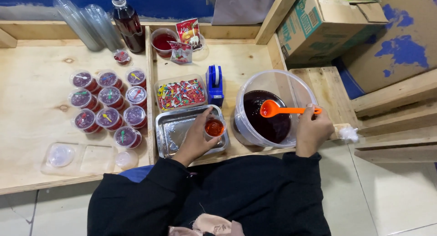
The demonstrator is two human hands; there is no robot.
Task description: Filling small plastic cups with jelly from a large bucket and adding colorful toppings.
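The left hand (195, 138) closes its grip around a small clear cup (214, 127) partly filled with red-orange liquid, fingers wrapped about the cup's side, holding it over the near right corner of a shallow metal tray (170, 131) that rests on the wooden counter (36, 108). Just to the right of that grip, the right hand (313, 129) pinches the end of an orange ladle (282, 109), thumb and fingers pressed on the handle; the ladle's bowl hangs above the dark red liquid in a clear plastic bucket (291, 88), which stands touching the tray's right edge. Beyond the left grip, past the tray's far side, sits a clear box of small coloured spoons (180, 94), and beside that a blue tape dispenser (214, 83). Farther off lie a cup of red liquid (163, 41), two red sachets (187, 38) and a bottle of dark syrup (128, 24), with a stack of empty clear cups (86, 24) lying beside the bottle. Well to the left of the left grip, across a wooden divider, a cluster of lidded filled cups (109, 104) stands in rows, each with a little spoon on its lid, and loose clear lids (61, 155) lie nearer the counter's front edge. A cardboard box (327, 22) stands beyond the right grip.
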